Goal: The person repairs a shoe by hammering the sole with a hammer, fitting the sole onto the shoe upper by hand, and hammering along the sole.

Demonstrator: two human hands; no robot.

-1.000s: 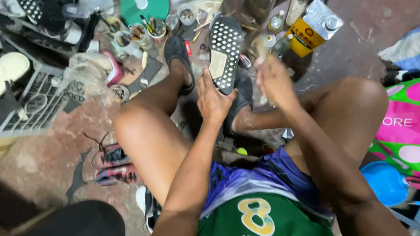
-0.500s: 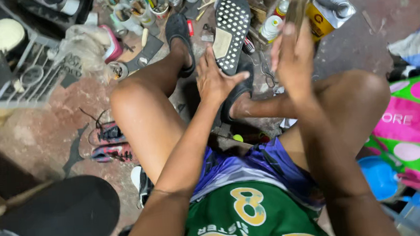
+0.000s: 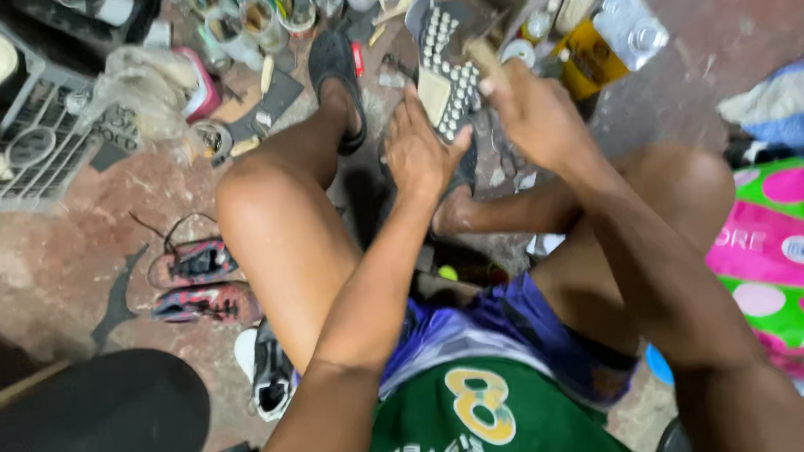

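A shoe (image 3: 443, 79) stands sole up between my knees; the sole is dark with pale round studs and a tan patch. My left hand (image 3: 420, 153) grips it at its near end. My right hand (image 3: 536, 110) is closed around a wooden tool handle (image 3: 482, 57) whose end rests against the sole's right edge. The tool's head is blurred and cannot be made out. My foot in a black sandal (image 3: 338, 78) rests on the floor just left of the shoe.
A white wire rack (image 3: 22, 141) stands at the left. A pair of red and blue shoes (image 3: 196, 280) and a black and white shoe (image 3: 265, 371) lie near my left leg. Jars (image 3: 252, 18) and a yellow can (image 3: 589, 53) crowd the far floor. A pink and green bag (image 3: 787, 263) sits right.
My right hand rose away from the shoe, then came back down to the sole with the handle. My left hand kept hold of the shoe. The view tipped slightly nearer.
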